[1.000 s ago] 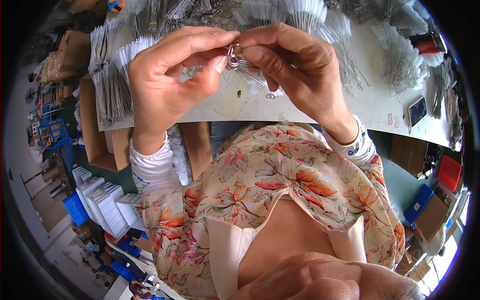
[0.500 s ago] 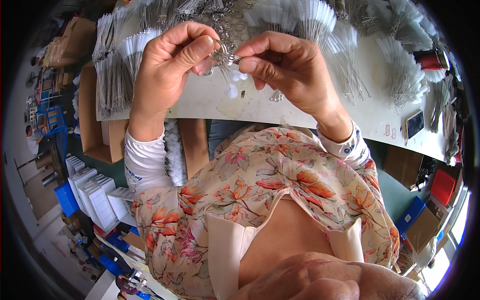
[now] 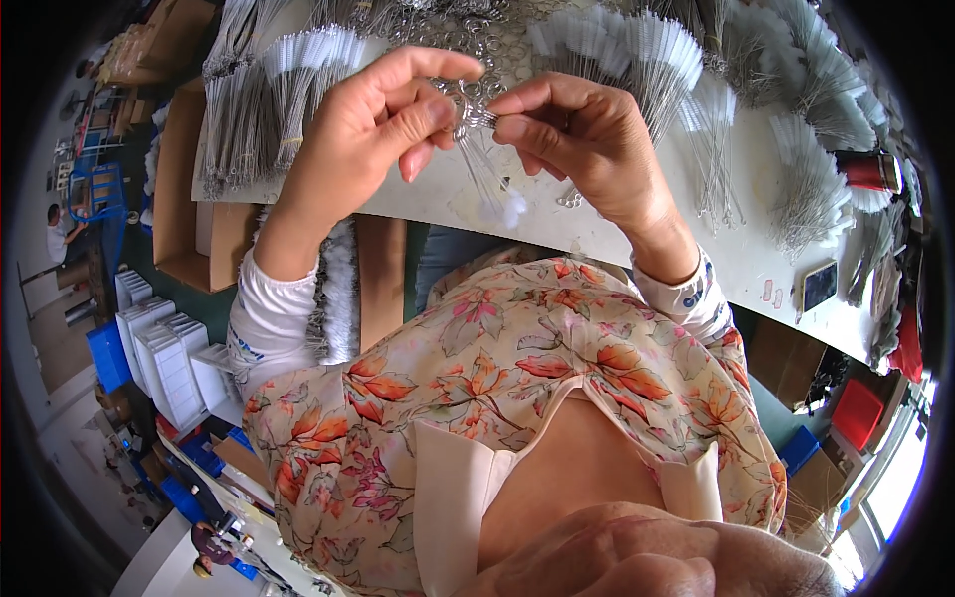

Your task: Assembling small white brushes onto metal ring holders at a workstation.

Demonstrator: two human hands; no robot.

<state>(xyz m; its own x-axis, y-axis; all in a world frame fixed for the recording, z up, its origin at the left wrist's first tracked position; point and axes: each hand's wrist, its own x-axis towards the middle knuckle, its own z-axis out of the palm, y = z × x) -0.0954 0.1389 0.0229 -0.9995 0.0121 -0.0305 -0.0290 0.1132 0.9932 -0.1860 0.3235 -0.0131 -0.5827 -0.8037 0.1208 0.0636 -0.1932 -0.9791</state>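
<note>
Over the table edge my two hands meet at a metal ring (image 3: 459, 111) and a small bunch of thin wire brushes. My left hand (image 3: 373, 134) has its thumb against the ring, other fingers curled behind, and its index finger lifted and stretched over the top. My right hand (image 3: 585, 139) pinches the looped wire ends beside the ring between thumb and index finger. Thin wire stems (image 3: 479, 169) hang below, ending in blurred white bristle tips (image 3: 509, 209). Whether every loop is on the ring cannot be made out.
Loose metal rings (image 3: 477, 38) lie beyond my hands. Bundles of wire brushes (image 3: 308, 60) stand at the left, with more bundles (image 3: 657, 50) at the right. A phone (image 3: 820, 287) lies near the right table edge. An open cardboard box (image 3: 184, 261) sits left of the table.
My left index finger has lifted off the ring and stretched out. Both hands appear slightly further right, and the hanging brushes have swung right and down. The view has shifted a little.
</note>
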